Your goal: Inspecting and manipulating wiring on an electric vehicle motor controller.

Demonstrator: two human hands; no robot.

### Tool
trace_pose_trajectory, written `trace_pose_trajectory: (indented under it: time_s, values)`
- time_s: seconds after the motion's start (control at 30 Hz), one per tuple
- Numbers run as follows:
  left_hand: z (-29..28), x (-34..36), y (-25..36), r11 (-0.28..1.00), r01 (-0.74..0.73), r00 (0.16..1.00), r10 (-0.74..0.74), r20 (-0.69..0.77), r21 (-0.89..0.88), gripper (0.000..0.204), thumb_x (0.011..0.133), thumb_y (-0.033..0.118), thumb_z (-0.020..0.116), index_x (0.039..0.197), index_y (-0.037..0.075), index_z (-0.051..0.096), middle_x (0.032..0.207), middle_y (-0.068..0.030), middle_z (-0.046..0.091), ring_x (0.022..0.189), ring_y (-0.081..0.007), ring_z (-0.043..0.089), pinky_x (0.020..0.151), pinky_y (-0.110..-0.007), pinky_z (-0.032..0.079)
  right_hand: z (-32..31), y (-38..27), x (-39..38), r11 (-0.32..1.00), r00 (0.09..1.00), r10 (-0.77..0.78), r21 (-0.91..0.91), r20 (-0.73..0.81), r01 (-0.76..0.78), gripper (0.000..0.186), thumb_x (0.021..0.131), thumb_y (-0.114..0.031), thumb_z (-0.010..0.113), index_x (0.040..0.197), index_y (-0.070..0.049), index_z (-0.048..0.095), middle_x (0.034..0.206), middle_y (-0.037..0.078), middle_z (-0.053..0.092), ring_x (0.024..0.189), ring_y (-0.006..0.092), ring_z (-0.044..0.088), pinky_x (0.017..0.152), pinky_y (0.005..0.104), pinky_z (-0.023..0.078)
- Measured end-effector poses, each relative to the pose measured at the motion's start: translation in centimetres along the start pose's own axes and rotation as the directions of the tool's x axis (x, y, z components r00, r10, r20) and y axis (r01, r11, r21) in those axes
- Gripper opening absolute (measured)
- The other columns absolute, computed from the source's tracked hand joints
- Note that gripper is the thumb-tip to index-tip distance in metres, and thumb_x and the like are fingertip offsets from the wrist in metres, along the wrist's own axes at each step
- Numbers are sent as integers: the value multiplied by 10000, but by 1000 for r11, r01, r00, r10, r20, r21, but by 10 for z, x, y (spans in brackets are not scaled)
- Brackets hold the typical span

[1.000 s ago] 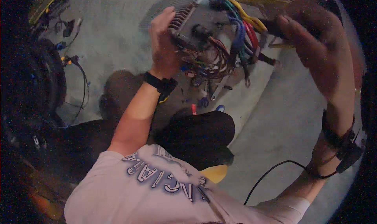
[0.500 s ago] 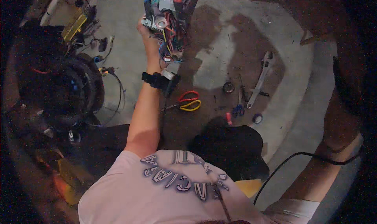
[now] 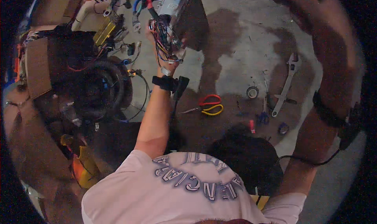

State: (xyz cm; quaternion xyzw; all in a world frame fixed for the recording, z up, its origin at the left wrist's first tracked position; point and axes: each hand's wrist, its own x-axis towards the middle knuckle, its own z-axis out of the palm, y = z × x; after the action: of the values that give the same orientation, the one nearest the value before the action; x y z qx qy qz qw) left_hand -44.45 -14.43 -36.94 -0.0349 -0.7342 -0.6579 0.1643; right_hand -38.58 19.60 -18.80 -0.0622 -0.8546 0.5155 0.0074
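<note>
My left hand (image 3: 153, 47) is closed around a tangled bundle of thin coloured wires (image 3: 161, 37), with a white connector hanging by the wrist. The wires run up to a silver metal box (image 3: 171, 6) with a dark side, tilted above the floor. Thick red, yellow, blue and green cables (image 3: 151, 6) come off near its top. At the upper right my right hand (image 3: 310, 2) is raised, dark and smeared, so its fingers cannot be made out. Its forearm bears a dark strap with a black cable.
Scissors (image 3: 212, 105) with red and yellow handles lie on the concrete floor. To their right are a tape roll (image 3: 252, 92), a screwdriver (image 3: 266, 100), an adjustable wrench (image 3: 285, 84) and a red piece (image 3: 252, 126). Coiled black tubing (image 3: 123, 82) and a cardboard box (image 3: 38, 68) stand left.
The view has shifted, so floor things sit further right. My left hand still grips the wires, and more of the metal box shows. My right arm has swung up toward the upper right.
</note>
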Motion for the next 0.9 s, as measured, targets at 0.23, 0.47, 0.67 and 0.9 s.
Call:
trace_pose_trajectory:
  time_s: [0.23, 0.47, 0.67, 0.9]
  values:
    - [-30, -3, 23, 995, 0, 1000, 2, 14, -100, 632, 832, 174, 656, 1395, 110, 375, 1356, -74, 442, 1098, -278, 561, 929, -429, 541, 26, 48, 1, 974, 974, -217, 55, -70, 221, 316, 897, -328, 688, 1061, -61, 737, 916, 5, 695, 717, 63, 543, 620, 219, 399]
    - [-100, 28, -6, 999, 49, 994, -49, 94, 4, 671, 870, 96, 685, 1443, 124, 337, 1405, -79, 430, 1189, -254, 537, 1049, -407, 476, 39, 112, -38, 856, 946, 322, 437, -34, -276, 265, 936, -247, 645, 1094, -41, 703, 960, 16, 682, 751, 59, 563, 616, 207, 424]
    - [-79, 36, 41, 698, 455, 883, -431, 183, -553, 553, 924, 183, 687, 1400, 87, 423, 1347, -116, 532, 1236, -238, 522, 1060, -387, 454, 61, 189, -71, 904, 971, 228, 386, -69, -184, 233, 962, -210, 620, 1119, -52, 688, 867, -8, 637, 575, 9, 429, 495, 180, 305]
    - [-96, 51, 48, 645, -202, 977, 84, 195, 737, 557, 854, 329, 788, 1255, 25, 550, 1239, -109, 614, 1118, -239, 595, 960, -375, 484, 94, 214, -92, 798, 924, 378, 484, 58, -358, 253, 980, -187, 601, 1179, -42, 661, 899, 14, 641, 586, 26, 454, 508, 192, 329]
